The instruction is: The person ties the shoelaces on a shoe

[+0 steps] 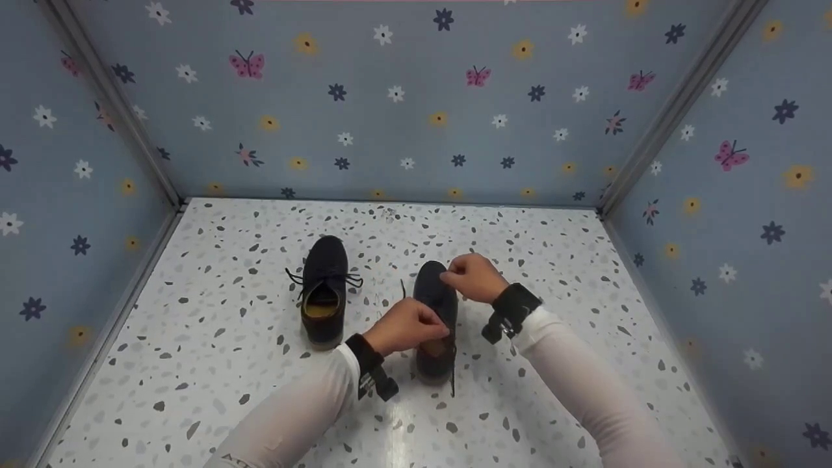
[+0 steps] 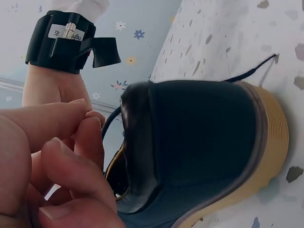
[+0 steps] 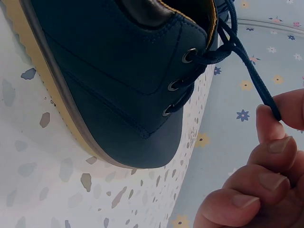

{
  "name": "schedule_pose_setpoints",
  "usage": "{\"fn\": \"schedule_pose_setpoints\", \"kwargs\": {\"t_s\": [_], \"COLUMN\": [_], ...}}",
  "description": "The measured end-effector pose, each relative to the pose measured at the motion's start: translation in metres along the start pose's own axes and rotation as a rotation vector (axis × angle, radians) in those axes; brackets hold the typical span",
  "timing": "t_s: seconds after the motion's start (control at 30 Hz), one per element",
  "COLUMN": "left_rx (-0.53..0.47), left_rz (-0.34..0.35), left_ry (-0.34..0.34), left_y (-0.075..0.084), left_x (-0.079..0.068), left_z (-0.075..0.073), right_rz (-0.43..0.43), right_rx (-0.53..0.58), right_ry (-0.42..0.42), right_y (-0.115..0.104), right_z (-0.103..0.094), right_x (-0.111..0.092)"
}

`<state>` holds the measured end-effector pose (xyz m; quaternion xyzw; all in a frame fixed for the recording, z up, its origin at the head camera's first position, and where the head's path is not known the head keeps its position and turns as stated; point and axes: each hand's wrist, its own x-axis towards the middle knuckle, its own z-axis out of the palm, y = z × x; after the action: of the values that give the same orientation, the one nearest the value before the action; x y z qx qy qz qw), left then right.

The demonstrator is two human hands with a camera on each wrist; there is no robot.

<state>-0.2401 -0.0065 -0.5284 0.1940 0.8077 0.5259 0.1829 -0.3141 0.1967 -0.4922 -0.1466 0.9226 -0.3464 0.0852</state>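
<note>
A dark blue lace-up shoe [image 1: 429, 283] with a tan sole [image 2: 278, 128] stands upright on the floor, toe facing away. My right hand [image 1: 476, 278] is beside its toe, pinching the dark blue shoelace [image 3: 256, 78] between thumb and index finger. The lace runs taut from a crossing above the eyelets [image 3: 189, 55]. Over the shoe's opening, my left hand [image 1: 409, 325] has thumb and index tip together on a lace, though the fingers largely hide the grip. One lace end dangles beside the heel; another lies on the floor left of the shoe.
A matching shoe [image 1: 325, 260] stands to the left, its loose laces spread to both sides. The speckled white floor [image 1: 227, 325] is bounded by blue flowered panels [image 1: 416, 97] at the back and both sides. Each wrist wears a black strap [image 1: 515, 305].
</note>
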Motion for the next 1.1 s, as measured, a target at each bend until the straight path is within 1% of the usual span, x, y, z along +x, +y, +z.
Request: {"fn": "schedule_pose_setpoints", "kwargs": {"t_s": [0.13, 0.27, 0.43, 0.53, 0.67, 0.77, 0.93, 1.1], "left_rx": [0.038, 0.059, 0.054, 0.032, 0.004, 0.002, -0.019, -0.031], "left_rz": [-0.017, -0.024, -0.036, -0.042, -0.049, -0.059, -0.056, -0.057], "left_ry": [0.031, 0.089, 0.17, 0.2, 0.232, 0.258, 0.275, 0.248], "left_y": [-0.001, -0.002, -0.006, -0.009, -0.01, -0.01, -0.012, -0.012], "left_x": [0.001, 0.003, 0.008, 0.011, 0.017, 0.022, 0.031, 0.038], "left_z": [-0.007, -0.018, -0.03, -0.035, -0.039, -0.04, -0.04, -0.038], "right_rz": [0.002, 0.007, 0.008, -0.003, -0.011, -0.002, 0.011, 0.009], "right_rx": [0.005, 0.028, 0.06, 0.063, 0.065, 0.064, 0.062, 0.061], "right_ry": [-0.005, -0.012, -0.022, -0.027, -0.029, -0.027, -0.032, -0.034], "right_y": [0.0, 0.001, 0.001, 0.001, 0.001, 0.001, 0.0, 0.001], "right_z": [0.0, -0.001, -0.001, -0.001, -0.001, -0.001, 0.0, 0.0], "right_x": [0.0, -0.001, -0.001, -0.001, -0.001, -0.001, 0.001, 0.001]}}
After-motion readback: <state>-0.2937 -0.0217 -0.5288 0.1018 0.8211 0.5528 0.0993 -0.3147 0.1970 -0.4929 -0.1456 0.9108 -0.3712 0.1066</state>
